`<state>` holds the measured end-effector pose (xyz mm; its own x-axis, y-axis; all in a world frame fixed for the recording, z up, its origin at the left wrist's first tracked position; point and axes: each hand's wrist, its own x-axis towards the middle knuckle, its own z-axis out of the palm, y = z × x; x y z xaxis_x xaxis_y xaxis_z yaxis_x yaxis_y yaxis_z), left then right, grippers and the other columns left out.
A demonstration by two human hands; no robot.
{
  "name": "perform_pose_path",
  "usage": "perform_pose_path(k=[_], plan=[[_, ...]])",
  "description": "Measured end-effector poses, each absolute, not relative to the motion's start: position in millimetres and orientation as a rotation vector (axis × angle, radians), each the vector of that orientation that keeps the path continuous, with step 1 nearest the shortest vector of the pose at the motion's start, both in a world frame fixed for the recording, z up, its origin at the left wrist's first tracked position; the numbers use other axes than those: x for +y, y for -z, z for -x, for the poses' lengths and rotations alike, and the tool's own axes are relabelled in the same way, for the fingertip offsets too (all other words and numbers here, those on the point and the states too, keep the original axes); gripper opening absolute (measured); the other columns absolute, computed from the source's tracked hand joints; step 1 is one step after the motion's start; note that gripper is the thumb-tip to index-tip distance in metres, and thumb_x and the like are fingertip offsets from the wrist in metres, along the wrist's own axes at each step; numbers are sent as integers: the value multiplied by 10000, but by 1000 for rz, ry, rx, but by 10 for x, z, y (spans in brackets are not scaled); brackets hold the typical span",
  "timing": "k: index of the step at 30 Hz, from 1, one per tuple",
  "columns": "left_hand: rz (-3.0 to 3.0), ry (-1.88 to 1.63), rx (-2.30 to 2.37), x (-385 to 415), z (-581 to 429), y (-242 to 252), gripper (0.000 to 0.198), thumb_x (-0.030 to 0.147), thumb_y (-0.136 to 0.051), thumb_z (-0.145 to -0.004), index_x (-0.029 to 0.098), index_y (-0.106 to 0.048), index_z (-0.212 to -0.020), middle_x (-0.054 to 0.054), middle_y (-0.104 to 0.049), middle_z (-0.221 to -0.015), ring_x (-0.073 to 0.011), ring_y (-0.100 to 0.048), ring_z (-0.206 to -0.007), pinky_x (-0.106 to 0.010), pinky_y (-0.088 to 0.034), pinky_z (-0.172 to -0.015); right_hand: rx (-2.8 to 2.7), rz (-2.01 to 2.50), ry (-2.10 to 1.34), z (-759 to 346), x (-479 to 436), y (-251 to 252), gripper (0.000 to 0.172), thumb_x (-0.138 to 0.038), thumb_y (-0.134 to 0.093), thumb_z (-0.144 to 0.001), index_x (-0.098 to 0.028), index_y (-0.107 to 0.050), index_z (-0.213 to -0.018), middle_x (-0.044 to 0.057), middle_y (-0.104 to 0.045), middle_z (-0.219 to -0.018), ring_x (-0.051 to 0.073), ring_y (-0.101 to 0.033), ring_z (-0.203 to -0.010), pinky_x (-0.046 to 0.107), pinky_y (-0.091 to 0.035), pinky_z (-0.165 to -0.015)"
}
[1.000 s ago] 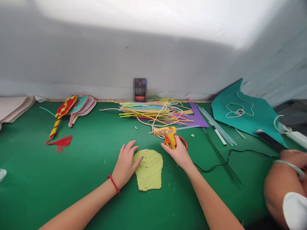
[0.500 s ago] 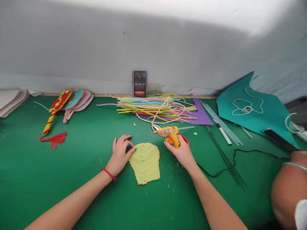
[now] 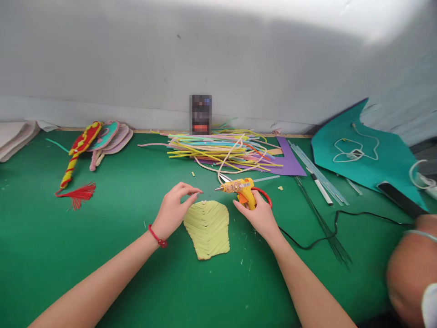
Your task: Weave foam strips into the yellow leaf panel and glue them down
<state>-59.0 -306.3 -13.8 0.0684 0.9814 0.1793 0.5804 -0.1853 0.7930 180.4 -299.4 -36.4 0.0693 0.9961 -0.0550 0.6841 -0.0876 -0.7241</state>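
My right hand (image 3: 261,214) grips the handle of a yellow hot glue gun (image 3: 251,193), its nozzle pointing left. Just short of the nozzle is my left hand (image 3: 174,205), thumb and fingertips drawn together in a pinch; anything between them is too small to make out. Below it lies a flat yellow-green panel (image 3: 207,230) of slanting fuzzy strips, wide at the top and narrower at the bottom. Scissors (image 3: 266,195) with red handles lie partly hidden behind the glue gun.
A pile of coloured fuzzy stems (image 3: 221,150) lies on purple sheet (image 3: 293,159) by the wall. Finished-looking fan shapes (image 3: 114,139) and a red tassel (image 3: 80,195) sit left. Glue sticks (image 3: 319,173), green wires (image 3: 324,223) and a black cord (image 3: 307,247) lie right, near another person's knee (image 3: 409,269).
My left hand has left the panel's upper left edge and moved up and right toward the nozzle, its fingers closing together. The right hand still holds the glue gun.
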Motion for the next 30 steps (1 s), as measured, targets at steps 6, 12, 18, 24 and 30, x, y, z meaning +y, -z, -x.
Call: perform_pose_path(k=[6, 12, 18, 24, 30], plan=[[-1762, -915, 1596, -3018, 459, 103, 245, 288, -443, -849, 224, -664, -936, -19, -598, -836, -158, -556, -768, -291, -445, -709, -1700, 1867, -675, -1812, -2985, 376, 429, -598, -548, -682, -241, -506, -917, -23, -575, -621, 183, -553, -562, 265, -379, -525], [-1945, -857, 1734, -2931, 699, 390, 189, 301, -471, -836, 202, -628, -870, -25, -577, -815, -173, -538, -770, -302, -420, -715, -1756, 2092, -309, -1817, -2943, 384, 442, -608, -512, -714, -253, -521, -977, 15, -639, -782, 208, -585, -696, 257, -343, -534], [-1788, -992, 1898, -2789, 778, 610, 214, 295, -445, -842, 187, -625, -800, -13, -587, -762, -146, -494, -644, -267, -383, -616, -1810, 2132, -173, -1770, -2928, 374, 507, -621, -447, -775, -223, -530, -1078, 55, -641, -972, 202, -587, -806, 253, -332, -549], [-1796, -970, 1894, -2778, 769, 635, 229, 308, -436, -840, 191, -625, -786, -11, -583, -744, -142, -498, -635, -261, -373, -607, -1890, 2096, -86, -1691, -2925, 414, 414, -433, -318, -918, -173, -520, -1170, 93, -627, -1034, 181, -581, -812, 253, -317, -559], [-1836, -932, 1892, -2782, 757, 622, 231, 308, -432, -844, 195, -624, -782, -10, -570, -726, -147, -496, -646, -267, -368, -603, -1907, 2092, 18, -1649, -2911, 460, 426, -439, -340, -914, -160, -534, -1172, 99, -633, -985, 174, -577, -762, 257, -289, -523]])
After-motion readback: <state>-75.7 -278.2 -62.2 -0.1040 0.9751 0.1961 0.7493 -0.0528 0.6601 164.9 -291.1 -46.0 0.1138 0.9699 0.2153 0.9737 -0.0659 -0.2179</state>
